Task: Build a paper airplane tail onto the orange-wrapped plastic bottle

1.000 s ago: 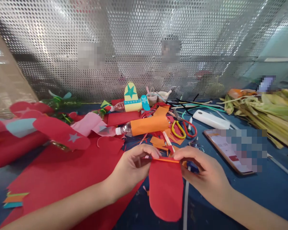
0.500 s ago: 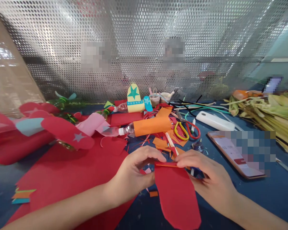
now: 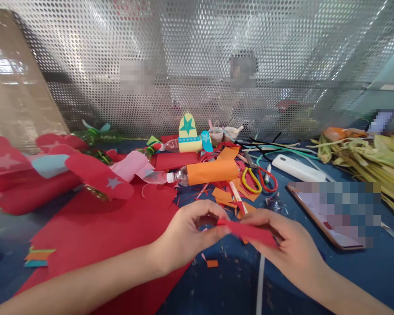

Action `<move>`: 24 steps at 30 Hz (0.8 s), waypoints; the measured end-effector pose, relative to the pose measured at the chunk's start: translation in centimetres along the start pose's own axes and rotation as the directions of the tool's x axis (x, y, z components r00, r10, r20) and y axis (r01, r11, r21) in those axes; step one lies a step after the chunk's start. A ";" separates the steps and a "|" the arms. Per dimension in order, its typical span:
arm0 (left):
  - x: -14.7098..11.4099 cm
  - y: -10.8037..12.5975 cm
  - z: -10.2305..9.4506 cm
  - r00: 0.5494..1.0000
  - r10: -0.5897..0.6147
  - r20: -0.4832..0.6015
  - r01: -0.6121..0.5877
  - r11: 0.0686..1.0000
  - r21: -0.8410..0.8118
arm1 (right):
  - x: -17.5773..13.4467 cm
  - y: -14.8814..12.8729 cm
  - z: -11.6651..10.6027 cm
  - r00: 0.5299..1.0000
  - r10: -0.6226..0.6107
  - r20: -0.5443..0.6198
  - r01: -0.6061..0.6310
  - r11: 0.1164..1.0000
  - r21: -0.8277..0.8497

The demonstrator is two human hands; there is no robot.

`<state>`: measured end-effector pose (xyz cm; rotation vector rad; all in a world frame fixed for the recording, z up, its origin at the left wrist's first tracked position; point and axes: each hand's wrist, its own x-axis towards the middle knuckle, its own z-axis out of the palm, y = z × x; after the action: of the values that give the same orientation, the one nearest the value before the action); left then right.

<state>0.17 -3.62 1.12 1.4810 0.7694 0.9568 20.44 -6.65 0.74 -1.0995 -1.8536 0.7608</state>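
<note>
Red paper cut-out with a rounded end (image 3: 249, 231) now lies nearly edge-on between both hands, just above the near middle of the blue table (image 3: 364, 271); a second ago it hung face-on, so it has been tipped flat. Left hand (image 3: 187, 236) pinches its left end between thumb and fingertips, wrist low, forearm running in from the near left. Right hand (image 3: 284, 247) is closed on the right part, fingers over the top. Beyond lie an orange-wrapped plastic bottle (image 3: 206, 172), yellow and red handled scissors (image 3: 259, 180) and a large red paper sheet (image 3: 95, 232).
</note>
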 end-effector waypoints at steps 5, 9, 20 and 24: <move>0.6 0.0 0.4 0.951 -0.302 -0.071 0.280 0.935 -0.220 | 1.0 0.2 0.0 0.925 0.362 0.116 -0.379 0.894 0.237; 0.6 0.0 0.5 0.924 -0.367 -0.106 0.337 0.914 -0.227 | 1.4 0.2 -0.1 0.885 0.434 0.167 -0.465 0.844 0.269; 2.8 -1.2 -2.5 0.931 -0.181 -0.317 0.153 0.982 -0.110 | 4.1 3.6 -5.2 0.843 0.434 -0.318 -0.319 0.879 0.355; 3.0 -1.6 -2.7 0.931 -0.191 -0.310 0.171 0.981 -0.090 | 4.6 5.0 -6.5 0.850 0.417 -0.320 -0.359 0.905 0.226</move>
<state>-0.79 0.50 0.01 1.1917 1.0810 1.0809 26.88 0.19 1.35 -1.4271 -1.2503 0.8495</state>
